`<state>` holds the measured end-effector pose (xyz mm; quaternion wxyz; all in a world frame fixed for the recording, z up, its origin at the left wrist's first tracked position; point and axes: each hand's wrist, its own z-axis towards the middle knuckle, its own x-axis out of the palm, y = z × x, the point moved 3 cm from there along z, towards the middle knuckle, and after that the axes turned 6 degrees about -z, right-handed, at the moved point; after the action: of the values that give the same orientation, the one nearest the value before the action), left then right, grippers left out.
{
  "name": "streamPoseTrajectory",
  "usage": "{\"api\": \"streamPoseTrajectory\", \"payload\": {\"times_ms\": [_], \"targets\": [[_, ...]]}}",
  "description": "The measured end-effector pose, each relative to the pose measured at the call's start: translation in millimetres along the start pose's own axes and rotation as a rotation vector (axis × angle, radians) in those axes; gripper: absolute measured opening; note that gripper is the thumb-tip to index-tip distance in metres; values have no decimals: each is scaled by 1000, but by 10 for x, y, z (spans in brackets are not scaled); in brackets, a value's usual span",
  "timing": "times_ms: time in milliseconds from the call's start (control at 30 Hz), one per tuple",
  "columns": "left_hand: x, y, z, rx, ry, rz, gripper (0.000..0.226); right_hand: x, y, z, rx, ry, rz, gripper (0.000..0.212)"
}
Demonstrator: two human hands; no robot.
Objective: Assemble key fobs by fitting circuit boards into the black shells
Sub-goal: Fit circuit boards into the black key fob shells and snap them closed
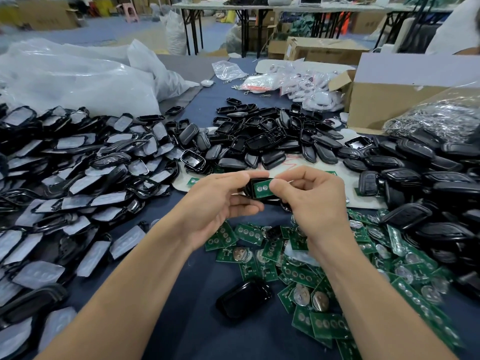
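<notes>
- The small green rectangular circuit board (262,188) sits partly inside a black plastic key-fob shell (250,187), held above the tabletop just above the middle of the frame. The board looks tilted and not yet fully seated.
- The left hand (213,201) has its grip closed round the shell's left end, thumb on top and fingers beneath. This likely steadies the open cavity facing up.
- The right hand (311,201) pinches the board's right end between thumb and forefinger, probably to press it down into the shell.
- A loose spread of green circuit boards with round silver battery cells (298,274) lies below the hands towards the lower right, within easy reach for the next pick.
- One glossy black shell half (244,298) lies alone on the dark blue tabletop (197,323) at lower centre.
- A heap of empty black shells (259,136) is piled above the hands. Black shell frames with grey-white inserts (78,178) fill the left side.
- Closed black fobs (428,178), seemingly finished, are stacked at the right.
- A brown cardboard box (376,105) stands at upper right with a flap open; its contents are hidden.
- Beside it, a clear plastic bag (439,113) holds silvery metal pieces.
- Small clear bags (298,84) at upper centre hold white items.
- What the large white plastic sacks (78,81) at upper left contain cannot be told.
</notes>
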<state>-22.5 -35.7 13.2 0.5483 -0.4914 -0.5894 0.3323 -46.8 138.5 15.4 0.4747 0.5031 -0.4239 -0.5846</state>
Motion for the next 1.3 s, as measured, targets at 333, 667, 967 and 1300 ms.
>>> {"api": "streamPoseTrajectory", "payload": {"times_ms": [333,667,967,1300], "targets": [[13,5,5,-3,9,-39,37,-21,-12,36,6,44,147,21],[56,0,-10,10,-17,-32,35,-15,8,2,-51,-31,-149,12],[69,25,-16,14,-17,-48,32,-3,52,-58,-102,-131,-298,20],[57,30,-14,117,-139,54,33,56,100,-75,-178,-92,-462,27]]}}
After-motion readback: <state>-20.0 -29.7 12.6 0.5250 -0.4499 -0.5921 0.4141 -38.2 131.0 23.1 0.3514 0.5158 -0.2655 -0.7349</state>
